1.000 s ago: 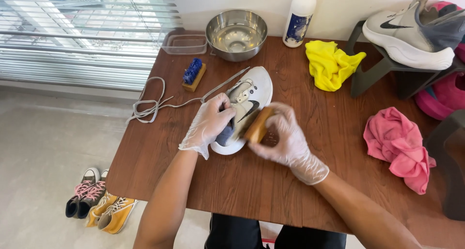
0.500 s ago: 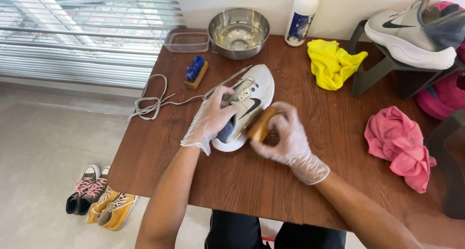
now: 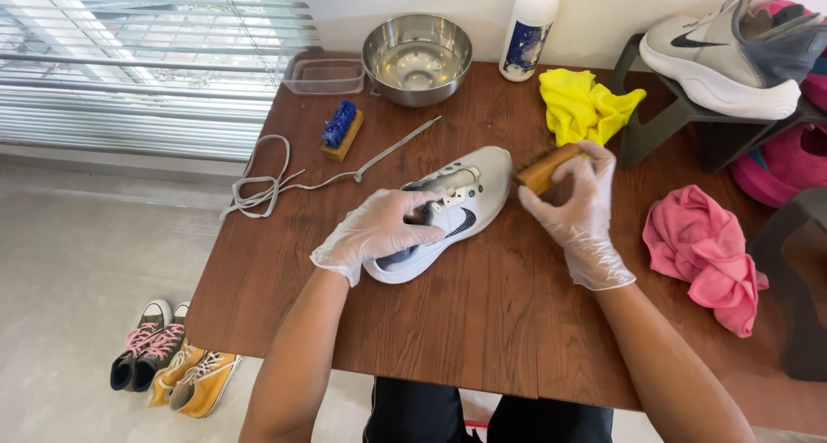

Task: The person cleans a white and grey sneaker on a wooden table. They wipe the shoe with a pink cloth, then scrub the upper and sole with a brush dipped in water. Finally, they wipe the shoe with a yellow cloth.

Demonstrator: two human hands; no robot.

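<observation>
- The left hand (image 3: 379, 230), in a thin clear glove, lies over the heel half of a white sneaker (image 3: 448, 209), its grip closed around the shoe's collar and pressing it down onto the bench (image 3: 482, 322).
- The sneaker lies near the middle of the brown wooden bench, on its side, toe pointing up and to the right, a dark mark showing on its flank; its laces are out.
- The right hand (image 3: 575, 209), also gloved, has its grip pinched around a wooden-backed brush (image 3: 546, 167), held at the sneaker's toe; whether the bristles touch the toe I cannot tell.
- A loose white shoelace (image 3: 263, 189) lies coiled at the left edge of the bench, one end running toward the shoe.
- A small brush with blue bristles (image 3: 340, 129) sits above the lace, well apart from both hands.
- At the back of the bench stand a steel bowl (image 3: 417, 57), a clear plastic tray (image 3: 325, 75) just left of it, and a white bottle (image 3: 528, 27) to its right.
- A yellow cloth (image 3: 586, 105) lies crumpled just behind the right hand; a pink cloth (image 3: 702, 254) lies to the right of that wrist.
- A second white and grey sneaker (image 3: 732, 51) rests on a dark stand (image 3: 668, 124) at the right rear.
- On the floor, left of the bench, stand small shoes: a dark pair with pink laces (image 3: 146, 344) and a yellow pair (image 3: 194, 383).
</observation>
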